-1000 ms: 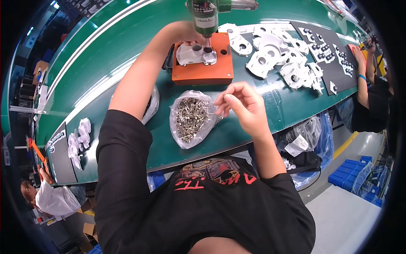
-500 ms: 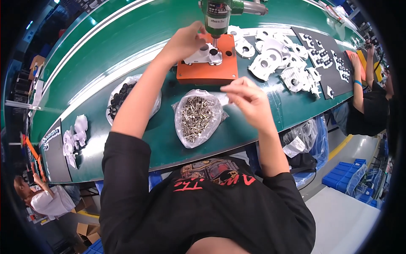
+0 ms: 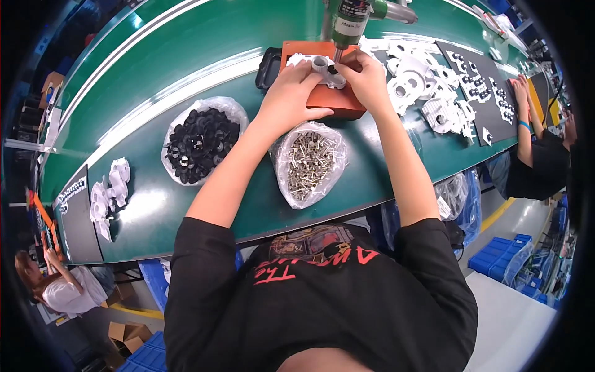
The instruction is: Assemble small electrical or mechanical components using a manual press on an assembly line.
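A white cast part [image 3: 320,62] with round openings lies on the orange block [image 3: 334,101] beneath the green press [image 3: 351,22]. My left hand [image 3: 290,93] holds its left side, fingers over the part and thumb stretched along the block's front. At the right end of the part, a round black piece [image 3: 332,69] sits beside the press rod [image 3: 338,54]. My right hand [image 3: 367,77] has thumb and fingers closed there; whatever is between the fingertips is hidden. Just in front of the block, a clear plastic bag [image 3: 282,170] holds many small metal pins [image 3: 309,164].
Black round pieces [image 3: 201,139] fill another bag at left. White cast parts are piled [image 3: 409,77] right of the block, near a dark mat [image 3: 489,105] with finished-looking pieces. A black tray [image 3: 268,68] stands behind my left hand. Other people work at both ends.
Both hands have come onto the cast part: the left lowered from above it, the right moved up from beside the pin bag. My view has shifted slightly.
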`<state>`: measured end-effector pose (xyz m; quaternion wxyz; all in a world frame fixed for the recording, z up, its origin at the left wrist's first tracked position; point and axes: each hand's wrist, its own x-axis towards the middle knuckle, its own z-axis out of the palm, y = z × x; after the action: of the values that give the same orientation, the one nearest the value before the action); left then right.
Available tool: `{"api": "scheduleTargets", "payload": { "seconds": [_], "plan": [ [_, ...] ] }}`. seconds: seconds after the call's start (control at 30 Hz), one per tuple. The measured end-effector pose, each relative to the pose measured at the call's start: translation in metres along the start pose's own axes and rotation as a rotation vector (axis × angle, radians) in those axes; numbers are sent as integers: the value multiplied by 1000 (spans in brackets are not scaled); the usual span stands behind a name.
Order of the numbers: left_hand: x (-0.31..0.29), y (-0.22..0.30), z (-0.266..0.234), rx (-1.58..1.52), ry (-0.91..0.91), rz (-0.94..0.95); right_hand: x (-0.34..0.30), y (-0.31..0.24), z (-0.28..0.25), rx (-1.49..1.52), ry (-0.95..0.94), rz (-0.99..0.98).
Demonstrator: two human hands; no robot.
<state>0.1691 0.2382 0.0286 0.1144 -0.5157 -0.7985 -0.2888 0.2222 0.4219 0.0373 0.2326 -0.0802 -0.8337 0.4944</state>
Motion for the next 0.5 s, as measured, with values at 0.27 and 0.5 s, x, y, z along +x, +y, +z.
{"api": "scheduleTargets", "payload": {
  "seconds": [0.27, 0.5],
  "plan": [
    [-2, -3, 2, -33, 21, 3, 1, 1, 2, -34, -20, -35],
    [-3, -2, 3, -66, 46, 10, -20, 4, -1, -290, -27, -293]
  ]
}}
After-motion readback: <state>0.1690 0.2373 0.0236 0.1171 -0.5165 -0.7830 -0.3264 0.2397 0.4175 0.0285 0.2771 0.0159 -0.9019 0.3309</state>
